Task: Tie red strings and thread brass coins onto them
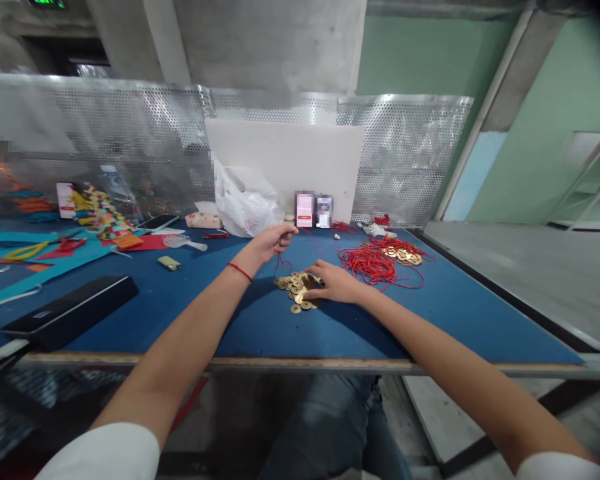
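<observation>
My left hand (275,240) is raised above the blue table, its fingertips pinched on a thin red cord (281,261). Part of the cord dangles below the hand toward a pile of gold-coloured coins with holes (295,287). My right hand (334,283) reaches into the right side of that pile, thumb and fingers apart, touching the coins. Whether a coin lies between those fingers is hard to see. To the right of it lie a tangled heap of red cord (367,265) and a second group of gold coins (404,255).
Two phones (305,209) lean against a white board (300,157) at the back. Left of them sits a white plastic bag (247,203). A black box (73,310) stands front left, near pliers (30,250), a small yellowish block (169,263) and coloured sheets.
</observation>
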`<action>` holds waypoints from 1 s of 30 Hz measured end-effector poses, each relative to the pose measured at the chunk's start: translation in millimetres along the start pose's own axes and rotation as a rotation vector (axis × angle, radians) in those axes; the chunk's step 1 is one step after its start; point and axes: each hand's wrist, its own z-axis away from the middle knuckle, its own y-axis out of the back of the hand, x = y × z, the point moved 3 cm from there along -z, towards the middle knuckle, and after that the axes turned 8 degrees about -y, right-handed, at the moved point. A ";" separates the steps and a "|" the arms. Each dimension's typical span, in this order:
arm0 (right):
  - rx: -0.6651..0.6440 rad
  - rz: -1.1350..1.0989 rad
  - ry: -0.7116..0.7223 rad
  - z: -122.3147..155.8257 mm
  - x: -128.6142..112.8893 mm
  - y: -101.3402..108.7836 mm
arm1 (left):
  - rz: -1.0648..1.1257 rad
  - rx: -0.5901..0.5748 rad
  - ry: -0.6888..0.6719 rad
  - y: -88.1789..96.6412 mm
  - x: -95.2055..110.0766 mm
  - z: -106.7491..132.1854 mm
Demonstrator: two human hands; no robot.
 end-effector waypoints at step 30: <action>0.494 -0.332 -0.383 -9.7 6.4 33.5 | -0.405 -0.110 0.056 -23.1 -32.6 3.2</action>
